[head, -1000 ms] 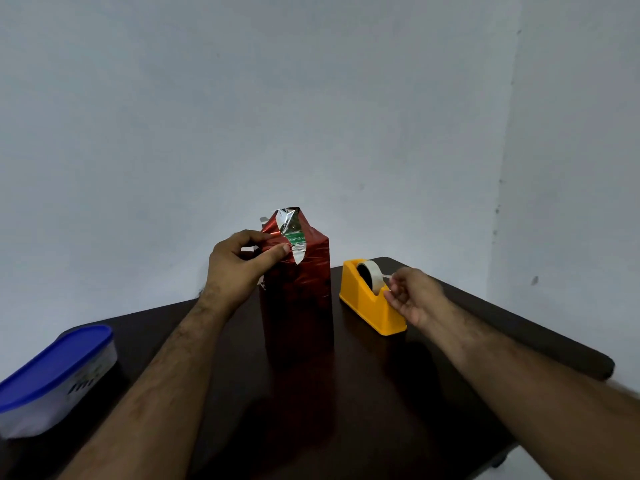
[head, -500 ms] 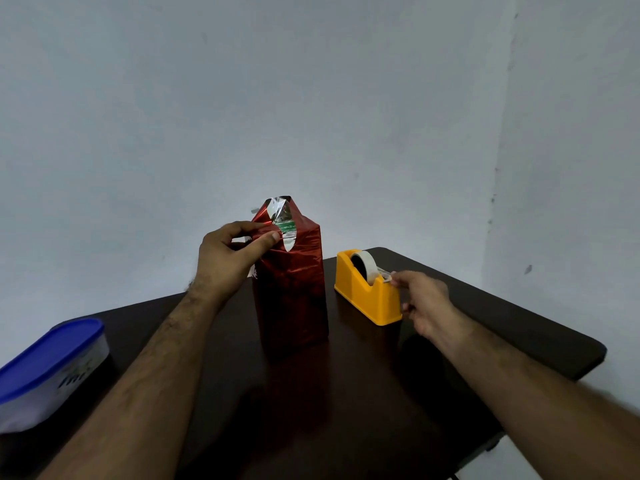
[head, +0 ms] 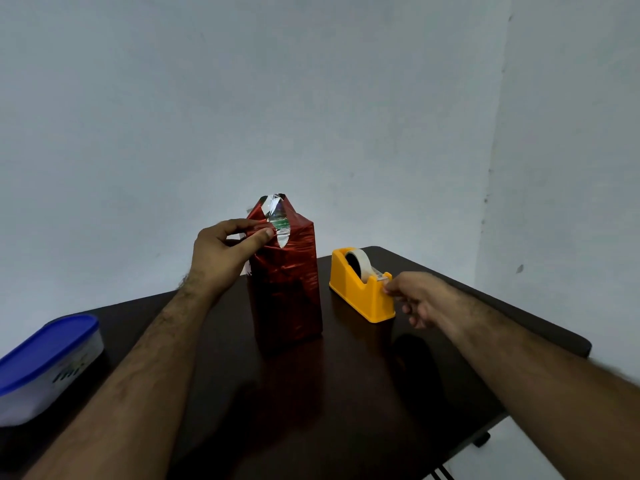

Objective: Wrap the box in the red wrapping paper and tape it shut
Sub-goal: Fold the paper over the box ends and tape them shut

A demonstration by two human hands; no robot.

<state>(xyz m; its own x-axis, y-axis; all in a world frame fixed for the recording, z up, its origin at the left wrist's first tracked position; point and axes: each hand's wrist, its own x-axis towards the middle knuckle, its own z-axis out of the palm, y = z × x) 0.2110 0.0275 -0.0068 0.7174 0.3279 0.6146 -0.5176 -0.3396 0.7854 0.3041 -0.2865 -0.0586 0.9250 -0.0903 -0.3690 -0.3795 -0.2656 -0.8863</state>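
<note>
The box stands upright on the dark table, wrapped in shiny red wrapping paper. Its top flaps stick up and show their silver inside, with a bit of green box visible in the gap. My left hand pinches a folded flap near the top left of the box between thumb and fingers. A yellow tape dispenser with a white roll sits just right of the box. My right hand pinches the loose tape end at the dispenser's front cutter.
A white container with a blue lid lies at the table's left edge. Pale walls stand close behind and to the right. The table's right edge falls off just past my right forearm.
My right hand has slid from the tape roll down to the dispenser's front cutter end. My left hand keeps its pinch on the flap. The view has shifted slightly.
</note>
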